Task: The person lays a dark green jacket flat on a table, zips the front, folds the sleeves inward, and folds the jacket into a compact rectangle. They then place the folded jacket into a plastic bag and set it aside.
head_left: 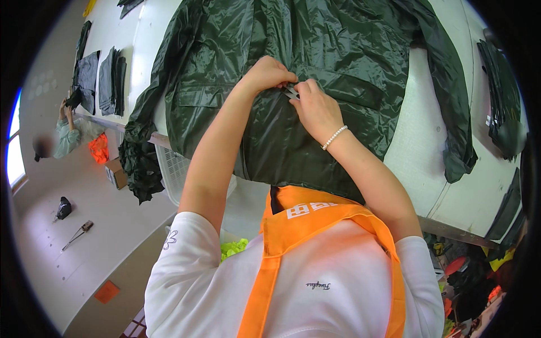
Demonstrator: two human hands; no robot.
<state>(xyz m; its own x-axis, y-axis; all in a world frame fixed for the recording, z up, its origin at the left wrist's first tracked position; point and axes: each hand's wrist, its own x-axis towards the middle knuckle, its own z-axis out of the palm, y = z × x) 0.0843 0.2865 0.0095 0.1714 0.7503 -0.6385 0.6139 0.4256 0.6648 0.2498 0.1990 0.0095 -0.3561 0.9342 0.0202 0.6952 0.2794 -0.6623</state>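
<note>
One dark green jacket point(211, 62) lies across the worktop point(417, 132) under both hands, its top cut off by the upper edge; two sleeves point(448, 101) and two pocket flaps point(198, 99) show; the right hand point(319, 110)'s grip holds one small metal tool point(291, 94), partly hidden; whether the left hand point(269, 74)'s grip, beside it, pinches cloth I cannot tell; one white basket point(176, 169) sits below the worktop's edge, its contents hard to make out; one cardboard box point(117, 173) stands nearby, its inside hidden.

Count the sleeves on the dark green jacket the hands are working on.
2. One sleeve lies along the left side of the jacket; the other sleeve lies along its right. No others show.
</note>
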